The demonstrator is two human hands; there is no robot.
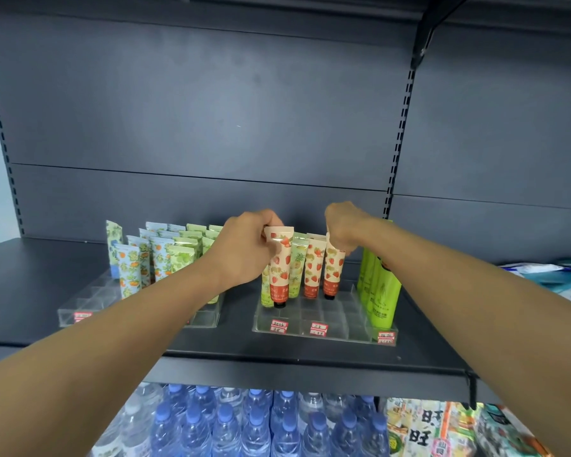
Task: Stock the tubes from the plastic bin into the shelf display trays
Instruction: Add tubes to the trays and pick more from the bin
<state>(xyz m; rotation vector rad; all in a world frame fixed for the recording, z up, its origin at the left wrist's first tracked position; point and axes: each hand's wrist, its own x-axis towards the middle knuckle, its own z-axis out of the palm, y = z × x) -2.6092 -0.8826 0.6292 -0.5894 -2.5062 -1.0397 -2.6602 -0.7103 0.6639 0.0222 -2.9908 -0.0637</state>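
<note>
Bare forearms reach mid-frame: left hand (244, 245) pinches a glossy strawberry tube (279, 265), right hand (343, 230) another strawberry-print tube (334, 270), over a clear gridded tray (323, 319).

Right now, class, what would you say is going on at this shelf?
A person is stocking a clear plastic display tray on a dark grey metal shelf. The left hand grips the top of a strawberry-printed tube with a black cap, cap down at the tray's front compartments. The right hand pinches the top of a second strawberry-printed tube, further back. Tall plain green tubes fill the tray's right side, and many front compartments have no tubes.
</note>
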